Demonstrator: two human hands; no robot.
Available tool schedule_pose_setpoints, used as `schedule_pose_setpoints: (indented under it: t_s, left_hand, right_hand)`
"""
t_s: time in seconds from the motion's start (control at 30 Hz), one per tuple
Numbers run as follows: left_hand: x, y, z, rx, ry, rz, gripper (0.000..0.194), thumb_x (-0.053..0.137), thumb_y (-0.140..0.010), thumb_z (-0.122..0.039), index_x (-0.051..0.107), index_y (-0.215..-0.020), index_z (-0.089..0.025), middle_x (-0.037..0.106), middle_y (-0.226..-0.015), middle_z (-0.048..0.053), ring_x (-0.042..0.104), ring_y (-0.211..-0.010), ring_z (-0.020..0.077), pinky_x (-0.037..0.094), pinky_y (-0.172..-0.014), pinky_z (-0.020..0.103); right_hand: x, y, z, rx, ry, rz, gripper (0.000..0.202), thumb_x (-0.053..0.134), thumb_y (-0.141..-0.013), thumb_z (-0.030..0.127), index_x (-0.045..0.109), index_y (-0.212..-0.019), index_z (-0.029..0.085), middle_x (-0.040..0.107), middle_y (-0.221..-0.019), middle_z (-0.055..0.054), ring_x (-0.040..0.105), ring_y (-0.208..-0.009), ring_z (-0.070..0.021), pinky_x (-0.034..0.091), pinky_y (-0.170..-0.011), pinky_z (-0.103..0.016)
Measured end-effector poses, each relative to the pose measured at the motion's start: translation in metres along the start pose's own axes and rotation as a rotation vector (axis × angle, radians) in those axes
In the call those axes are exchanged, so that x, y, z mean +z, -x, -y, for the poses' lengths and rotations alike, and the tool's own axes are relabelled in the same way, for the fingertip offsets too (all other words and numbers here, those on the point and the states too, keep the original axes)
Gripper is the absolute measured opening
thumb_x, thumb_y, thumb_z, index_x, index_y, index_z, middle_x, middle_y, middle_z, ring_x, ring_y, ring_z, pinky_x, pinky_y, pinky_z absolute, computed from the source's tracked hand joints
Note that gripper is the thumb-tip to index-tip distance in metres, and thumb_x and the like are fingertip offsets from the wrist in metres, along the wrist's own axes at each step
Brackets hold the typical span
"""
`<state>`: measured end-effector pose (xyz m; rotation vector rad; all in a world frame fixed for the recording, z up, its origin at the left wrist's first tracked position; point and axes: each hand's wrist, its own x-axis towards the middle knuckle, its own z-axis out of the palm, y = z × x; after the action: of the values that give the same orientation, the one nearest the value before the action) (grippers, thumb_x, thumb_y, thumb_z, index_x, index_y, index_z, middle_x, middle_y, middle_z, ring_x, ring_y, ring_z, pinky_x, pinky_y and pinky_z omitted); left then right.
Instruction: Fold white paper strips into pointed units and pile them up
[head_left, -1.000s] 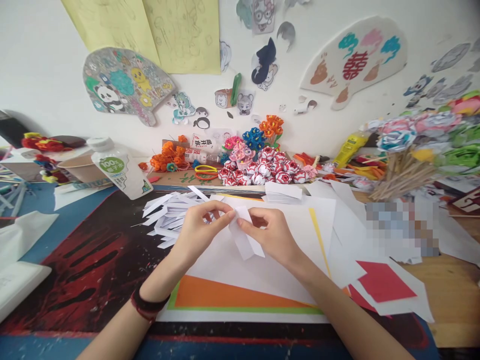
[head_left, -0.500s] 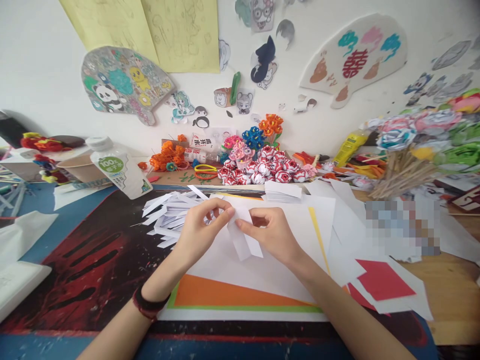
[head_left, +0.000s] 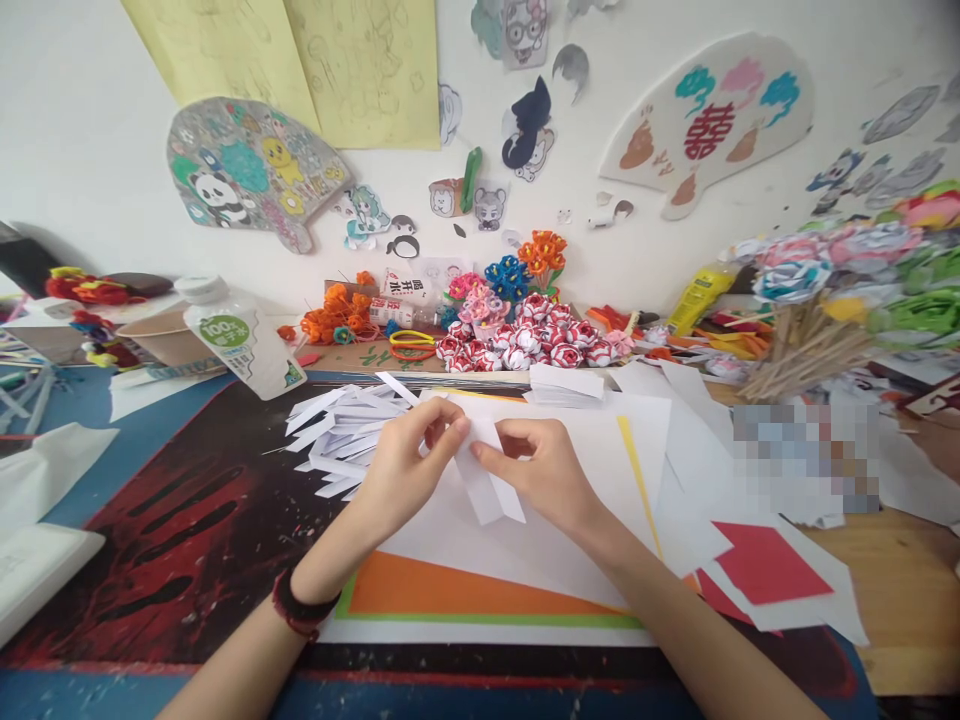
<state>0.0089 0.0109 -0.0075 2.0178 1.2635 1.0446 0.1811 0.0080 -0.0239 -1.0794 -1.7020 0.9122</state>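
Observation:
Between my two hands is a folded strip of white paper (head_left: 486, 487), its two lower ends fanned apart and hanging down. My left hand (head_left: 415, 455) pinches its upper left edge between thumb and fingers. The thumb and curled fingers of my right hand (head_left: 541, 468) grip the strip from the right side. Beneath them lies a large white sheet (head_left: 592, 545) on an orange sheet (head_left: 420, 585) with a green edge below. Left of my left hand is a heap of folded white paper strips (head_left: 337, 430). A small stack of white paper pieces (head_left: 566, 382) lies beyond my right hand.
A white bottle (head_left: 244, 345) leans at the back left. Red and white paper roses (head_left: 551, 335) crowd the back edge by the wall. Red paper (head_left: 772, 562) lies on white scraps at right. A bunch of flowers on sticks (head_left: 795, 350) stands far right.
Both hands stay almost in place on the folded strip. The left fingers have shifted slightly at its upper edge; the surroundings sit marginally lower in view.

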Motion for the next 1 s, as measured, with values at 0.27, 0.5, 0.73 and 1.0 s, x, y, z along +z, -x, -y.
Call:
schedule_pose_setpoints:
  t_s: [0.27,0.5,0.73,1.0]
  left_hand:
    - [0.0022,0.0017,0.0002,0.057,-0.089,0.014,0.026,0.045,-0.094,-0.034,0.055,-0.075,-0.018,0.053,-0.066,-0.001,0.047,-0.061,0.0123,0.035,-0.060,0.023]
    - [0.0025,0.0005,0.0027,0.067,-0.160,0.018,0.031,0.040,-0.096,-0.035,0.052,-0.072,-0.019,0.054,-0.065,-0.001,0.048,-0.061,0.0132,0.035,-0.060,0.024]
    - [-0.0024,0.0008,0.0002,0.144,-0.164,0.083,0.029,0.039,-0.096,-0.029,0.050,-0.071,-0.019,0.053,-0.066,0.000,0.048,-0.062,0.0132,0.036,-0.061,0.024]
    - [-0.0044,-0.0019,0.0007,0.094,-0.088,0.051,0.016,0.051,-0.092,-0.031,0.060,-0.086,-0.019,0.056,-0.072,-0.001,0.047,-0.063,0.0116,0.035,-0.060,0.023]
  right_hand:
    - [-0.0009,0.0003,-0.0003,0.011,-0.015,-0.034,0.047,0.061,-0.079,0.031,0.023,-0.054,0.020,0.020,-0.058,0.006,0.023,-0.055,-0.0087,0.019,-0.049,-0.025]
    - [-0.0037,0.0001,0.0021,0.048,-0.072,-0.085,0.034,0.064,-0.078,0.041,0.054,-0.056,0.017,0.046,-0.055,0.002,0.043,-0.056,-0.0123,0.032,-0.050,-0.025]
    - [-0.0059,-0.0004,0.0000,0.098,-0.214,-0.035,0.022,0.066,-0.078,0.036,0.070,-0.074,0.015,0.066,-0.070,-0.003,0.060,-0.067,-0.0187,0.046,-0.058,-0.027]
    - [-0.0053,-0.0027,-0.0015,0.090,-0.074,0.057,0.015,0.065,-0.078,0.028,0.068,-0.070,0.015,0.061,-0.065,0.000,0.054,-0.061,-0.0140,0.043,-0.058,-0.026]
